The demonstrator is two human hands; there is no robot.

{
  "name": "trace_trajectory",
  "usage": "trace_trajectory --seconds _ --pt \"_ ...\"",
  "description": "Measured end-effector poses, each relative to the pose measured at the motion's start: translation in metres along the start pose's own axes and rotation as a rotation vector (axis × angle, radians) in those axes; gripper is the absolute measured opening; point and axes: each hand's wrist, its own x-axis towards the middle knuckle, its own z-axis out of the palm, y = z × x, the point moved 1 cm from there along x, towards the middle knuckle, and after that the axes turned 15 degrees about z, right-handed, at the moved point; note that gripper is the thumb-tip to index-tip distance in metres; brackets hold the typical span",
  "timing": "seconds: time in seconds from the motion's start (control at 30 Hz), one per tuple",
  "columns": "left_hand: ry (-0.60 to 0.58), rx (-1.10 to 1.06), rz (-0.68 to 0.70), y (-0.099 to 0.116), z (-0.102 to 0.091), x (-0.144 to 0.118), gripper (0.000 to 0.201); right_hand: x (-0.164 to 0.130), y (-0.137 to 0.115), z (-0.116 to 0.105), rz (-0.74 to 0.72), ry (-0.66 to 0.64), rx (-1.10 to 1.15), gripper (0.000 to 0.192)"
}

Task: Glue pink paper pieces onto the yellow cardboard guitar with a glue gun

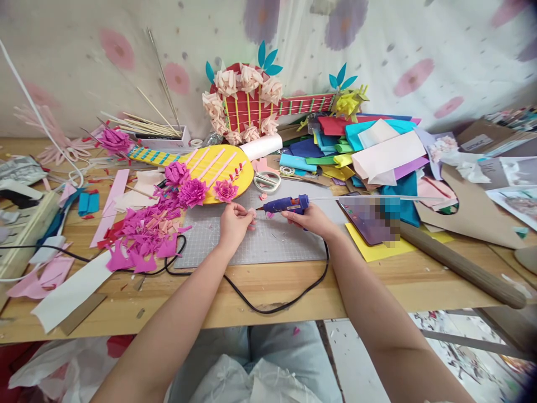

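My right hand (308,219) is wrapped round a blue hot glue gun (289,205), a long clear glue stick (377,197) poking out of its back. The gun's nozzle points left, close to a small pale pink paper piece (252,212) pinched in my left hand (235,223). Both hands are over a grey cutting mat (210,240). Just beyond my left hand lies a yellow paper guitar (218,162) with pink strips and magenta paper flowers (193,193) along its near edge. Whether glue is on the pink piece is too small to tell.
Magenta paper scraps (145,235) are heaped at left. The gun's black cord (268,312) loops over the table's front edge. Behind stands a red paper guitar (251,106) with pale roses. White-handled scissors (267,181), stacked coloured paper (386,145), a phone (364,218) and a wooden stick (461,263) lie about.
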Motion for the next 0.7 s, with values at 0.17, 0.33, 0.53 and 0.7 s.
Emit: trace_trajectory --seconds 0.17,0.33,0.53,0.7 --pt "0.000 0.004 0.003 0.0005 0.0005 -0.0002 0.029 0.0006 0.0004 0.0011 -0.006 -0.004 0.007 0.044" --pt "-0.004 0.002 0.004 0.0008 0.0010 -0.0003 0.030 0.0030 0.0026 0.0024 -0.010 -0.006 0.018 0.044" --pt "-0.010 -0.006 0.020 -0.0004 0.0011 -0.0008 0.032 0.0033 0.0032 0.0026 -0.032 -0.020 0.027 0.039" --pt "-0.023 -0.006 0.034 -0.0026 0.0013 -0.0008 0.035 0.0027 0.0014 0.0032 0.003 -0.007 0.025 0.040"
